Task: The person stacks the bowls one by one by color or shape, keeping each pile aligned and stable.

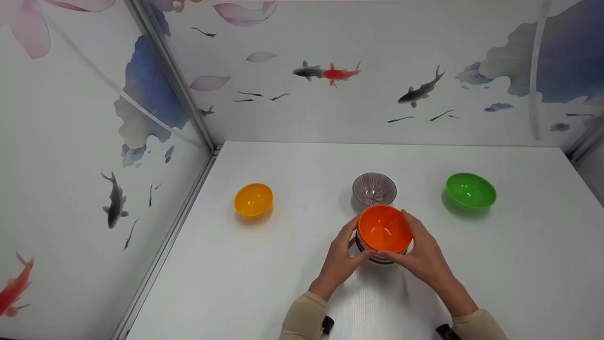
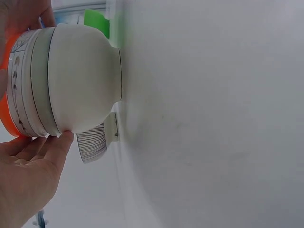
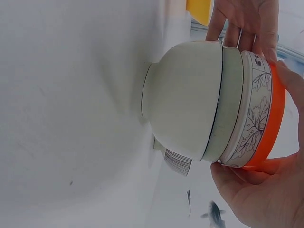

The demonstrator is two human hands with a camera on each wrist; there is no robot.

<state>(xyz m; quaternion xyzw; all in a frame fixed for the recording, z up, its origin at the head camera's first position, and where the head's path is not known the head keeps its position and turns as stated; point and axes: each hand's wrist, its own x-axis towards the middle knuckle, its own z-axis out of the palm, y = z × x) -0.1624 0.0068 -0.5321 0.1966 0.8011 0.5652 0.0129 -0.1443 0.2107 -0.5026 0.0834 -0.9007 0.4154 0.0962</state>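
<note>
An orange bowl point(image 1: 384, 229) tops a nested stack, above a floral-patterned bowl point(image 3: 256, 111), a pale grey-green rim point(image 2: 41, 80) and a plain white bowl point(image 2: 80, 78) at the bottom. My left hand point(image 1: 340, 257) grips the stack from the left. My right hand point(image 1: 427, 257) holds its right side, and both thumbs meet at the front below the orange rim. The stack stands upright; its foot is at or very near the tabletop, and I cannot tell if it touches. Just behind it sits a purple-grey striped bowl point(image 1: 374, 189).
A yellow bowl point(image 1: 253, 200) stands to the left on the white table point(image 1: 226, 283), and a green bowl point(image 1: 470, 191) to the right. Walls painted with fish border the table at the back point(image 1: 339, 113) and left point(image 1: 61, 165).
</note>
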